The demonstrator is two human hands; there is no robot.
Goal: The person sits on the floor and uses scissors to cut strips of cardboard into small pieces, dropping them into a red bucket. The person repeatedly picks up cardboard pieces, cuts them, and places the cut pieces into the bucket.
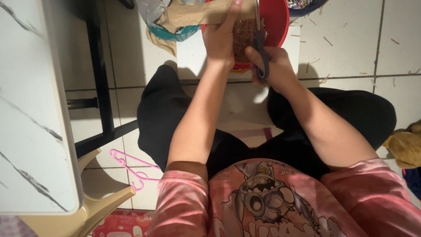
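Head view, looking straight down at a seated person. Left hand point(219, 37) clamps a flat strip of brown paper point(199, 15), matte and creased, thumb up along its edge. Right hand point(274, 66) is closed through the dark handles of scissors point(259, 41); thin metal blades point up and away, meeting the paper's right end. Both hands sit over a round red plastic bowl point(278, 22) with a glossy wall, holding a heap of fine brown paper shreds point(243, 37). Bowl rests on a white square board point(193, 57) on the pale tiled floor point(351, 39), with loose shreds scattered on the tiles. Teal-rimmed container point(177, 31) touches the bowl's left side, crumpled paper and plastic spilling over it. White marbled tabletop point(30, 109) has its rounded edge close on the left, a black frame beneath it. Pink hanger point(131, 169) lies by the left knee. Open tile to the right.
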